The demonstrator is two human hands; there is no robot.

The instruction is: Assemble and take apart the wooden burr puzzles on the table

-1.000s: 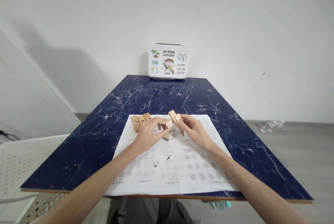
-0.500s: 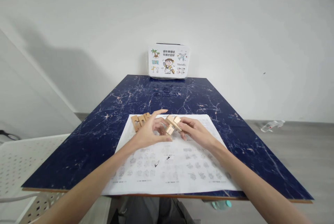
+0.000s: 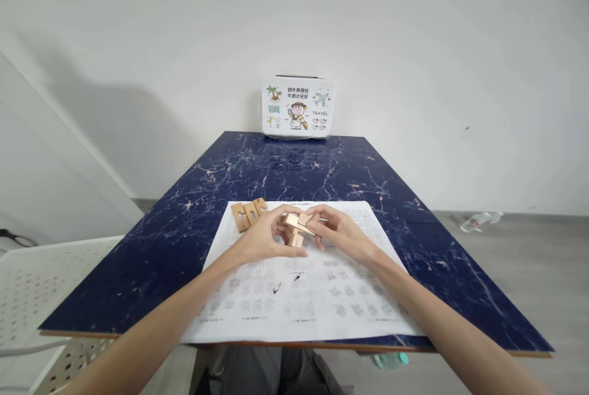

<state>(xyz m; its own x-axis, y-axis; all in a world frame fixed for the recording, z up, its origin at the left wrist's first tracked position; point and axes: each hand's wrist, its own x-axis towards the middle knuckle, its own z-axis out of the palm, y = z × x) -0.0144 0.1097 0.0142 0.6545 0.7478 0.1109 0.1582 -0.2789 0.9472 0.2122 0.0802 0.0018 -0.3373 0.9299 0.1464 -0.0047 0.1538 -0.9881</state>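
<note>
Between my two hands, over a white printed sheet (image 3: 317, 315), is a small wooden burr puzzle (image 3: 297, 229) of crossed pale bars. My left hand (image 3: 269, 235) curls round its left side, thumb along the lower bar and fingers over the top. From the right, my right hand (image 3: 338, 229) pinches the end of a bar between thumb and fingers. Part of the puzzle is hidden behind the fingers. Beyond my left hand lie several flat brown wooden pieces with cut-outs (image 3: 248, 214), and two small dark metal bits (image 3: 277, 288) rest on the sheet.
The blue marbled table (image 3: 294, 174) reaches to the wall. A white cartoon-printed case (image 3: 297, 108) stands at its far edge. On the left is a white perforated seat or shelf (image 3: 27, 284). A clear plastic bottle (image 3: 481, 221) lies on the floor at right.
The wooden puzzle has turned in my hands, with one bar now pointing down. My left fingers have closed in over its top; earlier the index finger was raised away.
</note>
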